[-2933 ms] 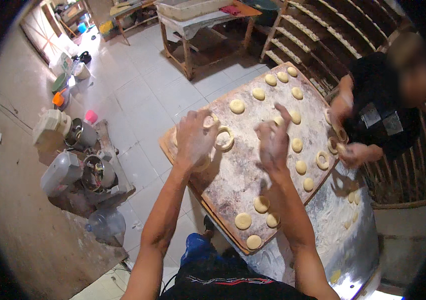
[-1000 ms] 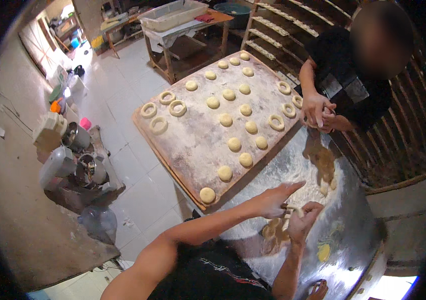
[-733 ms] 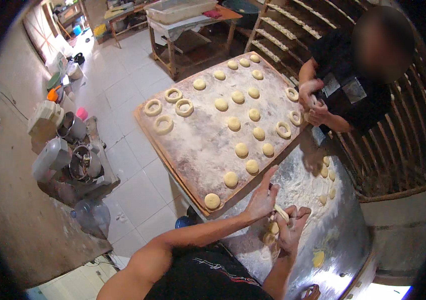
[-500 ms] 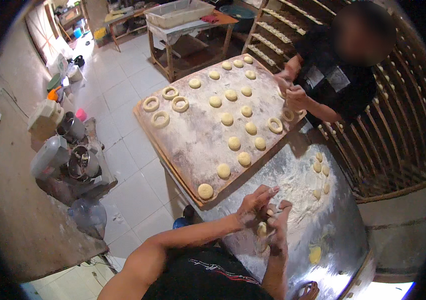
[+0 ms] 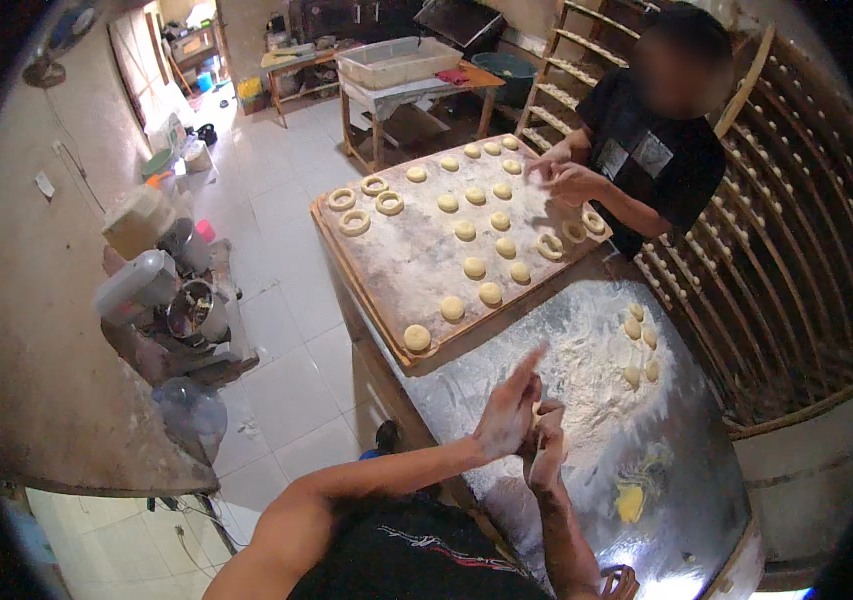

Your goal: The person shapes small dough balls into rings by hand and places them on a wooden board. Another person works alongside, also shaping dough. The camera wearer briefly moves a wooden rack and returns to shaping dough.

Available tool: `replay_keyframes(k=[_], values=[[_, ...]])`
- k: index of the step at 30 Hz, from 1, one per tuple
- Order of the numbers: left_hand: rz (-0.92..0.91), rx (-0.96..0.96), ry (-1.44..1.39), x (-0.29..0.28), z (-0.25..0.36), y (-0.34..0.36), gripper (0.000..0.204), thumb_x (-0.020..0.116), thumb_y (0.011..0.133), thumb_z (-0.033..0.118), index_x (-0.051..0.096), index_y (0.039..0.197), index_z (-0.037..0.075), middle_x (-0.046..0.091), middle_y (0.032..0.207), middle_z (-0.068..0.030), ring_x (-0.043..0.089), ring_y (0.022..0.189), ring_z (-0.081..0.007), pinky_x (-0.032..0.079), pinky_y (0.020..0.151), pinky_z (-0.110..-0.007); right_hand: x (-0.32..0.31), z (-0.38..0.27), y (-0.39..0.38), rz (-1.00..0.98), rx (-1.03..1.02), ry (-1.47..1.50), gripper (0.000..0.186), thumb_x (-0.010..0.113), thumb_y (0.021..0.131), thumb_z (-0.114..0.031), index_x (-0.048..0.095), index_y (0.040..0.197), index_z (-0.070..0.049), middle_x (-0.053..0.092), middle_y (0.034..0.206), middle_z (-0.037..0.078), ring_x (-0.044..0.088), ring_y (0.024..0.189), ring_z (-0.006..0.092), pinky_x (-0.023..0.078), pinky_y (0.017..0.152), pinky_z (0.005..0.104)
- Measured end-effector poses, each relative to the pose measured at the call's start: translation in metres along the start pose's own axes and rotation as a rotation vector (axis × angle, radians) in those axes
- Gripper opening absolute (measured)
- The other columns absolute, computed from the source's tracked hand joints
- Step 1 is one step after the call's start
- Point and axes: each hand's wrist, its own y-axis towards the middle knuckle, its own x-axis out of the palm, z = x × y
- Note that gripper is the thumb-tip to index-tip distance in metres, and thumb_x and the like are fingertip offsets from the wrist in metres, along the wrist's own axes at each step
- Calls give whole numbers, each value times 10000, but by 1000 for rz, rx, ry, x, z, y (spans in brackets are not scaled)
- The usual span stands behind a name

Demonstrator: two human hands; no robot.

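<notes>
While the left hand (image 5: 508, 412), index extended, and curled right hand (image 5: 546, 445) met over the metal table (image 5: 591, 520), fingers overlapping, any pinch hidden and impossible to tell, dough rings (image 5: 354, 232) and dough rounds (image 5: 453, 307) lay on the floured board (image 5: 381, 275).

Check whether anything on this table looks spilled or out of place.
Yes: a yellow smear on the metal tabletop, right of the right hand. Its strong colour looks odd against bare metal and pale flour; I can't tell what it is.
</notes>
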Motion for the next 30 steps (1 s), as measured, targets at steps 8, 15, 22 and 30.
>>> replay_keyframes(k=[8,15,22,30], values=[[59,-268,-80,-32,19,2,422,508,925,19,453,1341,65,500,841,-131,550,783,-218,478,737,-362,30,10,20,34,-17,-3,256,419,955,-424,343,1041,-195,432,754,-2,365,531,64,302,474,201],[226,-196,36,-84,-10,25,510,503,934,43,361,1424,48,560,955,-195,569,831,-356,475,779,-405,70,14,63,-158,3,-31,234,451,924,-339,325,1043,-181,412,823,-16,409,602,83,345,495,234],[140,28,280,-150,-7,57,600,489,934,105,254,1486,124,547,879,-173,558,748,-298,465,679,-411,119,19,110,-251,7,-102,290,402,945,-420,378,1087,-168,426,981,21,483,782,121,433,585,252],[253,41,449,-197,-21,90,514,435,981,148,273,1456,39,542,834,-121,551,709,-233,467,648,-382,173,29,171,-242,-19,-331,243,329,984,-279,379,1101,-72,371,985,53,392,946,163,349,880,271]])
